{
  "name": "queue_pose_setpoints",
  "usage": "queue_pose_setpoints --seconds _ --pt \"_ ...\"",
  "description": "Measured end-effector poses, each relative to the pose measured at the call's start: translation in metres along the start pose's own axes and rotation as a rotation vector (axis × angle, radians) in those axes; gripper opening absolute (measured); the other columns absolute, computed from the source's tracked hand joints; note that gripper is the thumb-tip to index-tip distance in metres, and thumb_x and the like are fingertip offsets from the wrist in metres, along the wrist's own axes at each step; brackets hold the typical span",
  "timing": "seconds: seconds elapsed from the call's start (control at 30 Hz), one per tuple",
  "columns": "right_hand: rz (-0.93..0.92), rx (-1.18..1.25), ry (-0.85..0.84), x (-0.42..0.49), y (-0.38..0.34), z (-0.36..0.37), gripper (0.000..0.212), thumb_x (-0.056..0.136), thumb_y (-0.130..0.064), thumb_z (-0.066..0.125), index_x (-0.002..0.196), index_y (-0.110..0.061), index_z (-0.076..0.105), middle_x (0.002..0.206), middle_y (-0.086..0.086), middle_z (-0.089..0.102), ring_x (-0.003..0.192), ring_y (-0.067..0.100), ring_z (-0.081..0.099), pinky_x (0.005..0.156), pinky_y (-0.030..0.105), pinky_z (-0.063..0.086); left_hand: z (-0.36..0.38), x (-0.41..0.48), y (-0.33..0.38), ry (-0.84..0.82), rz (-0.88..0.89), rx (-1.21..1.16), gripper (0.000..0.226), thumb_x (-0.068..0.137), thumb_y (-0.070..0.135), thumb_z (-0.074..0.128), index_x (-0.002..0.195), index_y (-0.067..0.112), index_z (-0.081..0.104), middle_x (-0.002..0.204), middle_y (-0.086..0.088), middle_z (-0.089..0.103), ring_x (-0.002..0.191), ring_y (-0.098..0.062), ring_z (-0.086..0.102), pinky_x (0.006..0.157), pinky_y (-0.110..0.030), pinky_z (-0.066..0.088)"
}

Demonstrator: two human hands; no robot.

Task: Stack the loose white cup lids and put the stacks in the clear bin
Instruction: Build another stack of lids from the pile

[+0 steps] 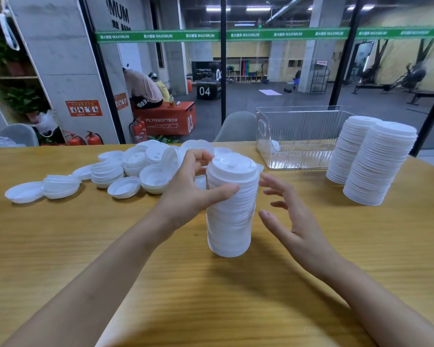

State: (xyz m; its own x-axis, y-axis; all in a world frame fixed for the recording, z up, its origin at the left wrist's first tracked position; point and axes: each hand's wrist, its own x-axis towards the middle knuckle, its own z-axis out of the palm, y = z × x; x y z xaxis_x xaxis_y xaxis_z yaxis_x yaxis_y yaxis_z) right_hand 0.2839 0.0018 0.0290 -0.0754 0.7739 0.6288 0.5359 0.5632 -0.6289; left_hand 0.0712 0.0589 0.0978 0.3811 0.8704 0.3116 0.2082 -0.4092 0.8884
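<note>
The left hand point(191, 189) is gripping the tall lid stack point(229, 216) at frame centre near its top; the right hand point(293, 221) is hovering released just beside it. Held one-sided, the stack is probably risking buckling. Bare table point(211, 296) is lying open toward the clear bin point(298, 159), upper right; finished stacks point(378, 166) are crowding its right side.

Gym: plyo boxes point(169, 120), exercise machines point(411, 76).

The head-worn wide-angle camera looks forward and down over the table point(60, 246), close to the left hand point(186, 194), right hand point(296, 221) and lid stack point(229, 221).
</note>
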Motion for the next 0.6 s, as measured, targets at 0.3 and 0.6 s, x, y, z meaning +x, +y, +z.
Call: queue_pose_setpoints --seconds 0.3,0.6 --pt "0.003 -0.001 -0.009 0.0 -0.002 0.001 0.057 0.093 -0.046 0.052 0.145 -0.027 0.037 0.144 -0.016 0.046 0.129 0.017 0.048 0.1 0.025 0.042 -0.001 -0.004 -0.005 0.023 0.021 0.018 0.078 0.053 0.062 0.075 0.121 0.043 0.044 0.131 0.022 0.054 0.115 0.012 0.05 0.104 -0.029 0.039" --pt "0.006 -0.012 -0.011 0.0 -0.002 0.001 0.057 0.093 -0.046 0.051 0.145 -0.027 0.038 0.144 -0.017 0.046 0.129 0.016 0.048 0.1 0.025 0.043 -0.007 -0.002 -0.012 0.028 0.071 0.06 0.064 0.066 0.069 0.064 0.125 0.05 0.047 0.129 0.023 0.055 0.117 0.008 0.052 0.105 -0.031 0.041"
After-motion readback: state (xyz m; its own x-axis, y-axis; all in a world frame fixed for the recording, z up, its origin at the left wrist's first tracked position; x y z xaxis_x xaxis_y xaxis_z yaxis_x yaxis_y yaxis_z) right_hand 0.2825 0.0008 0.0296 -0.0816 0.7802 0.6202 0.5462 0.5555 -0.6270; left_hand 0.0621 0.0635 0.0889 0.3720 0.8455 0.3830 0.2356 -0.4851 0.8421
